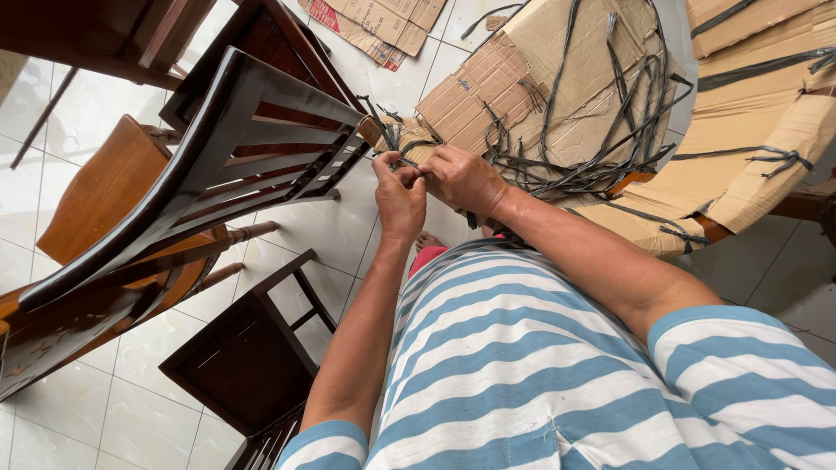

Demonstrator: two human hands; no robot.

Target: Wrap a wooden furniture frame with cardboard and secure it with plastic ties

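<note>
My left hand (pixel 399 197) and my right hand (pixel 462 177) meet in front of me, fingers pinched together on a thin black strap (pixel 402 160) at the cardboard-wrapped end (pixel 409 150) of a piece of furniture. A tangle of the same black straps (pixel 601 165) lies just beyond my right hand, spread over brown cardboard wrapping (pixel 557 78). A dark wooden chair back (pixel 218 165) stands right beside my left hand. My blue-and-white striped shirt fills the lower part of the view.
Several wooden chairs (pixel 113 191) crowd the left side, and a dark small stool (pixel 244 365) sits below them on the white tiled floor (pixel 113 409). More cardboard-wrapped furniture (pixel 758 148) with black ties is on the right. Flat cardboard (pixel 374 22) lies at the top.
</note>
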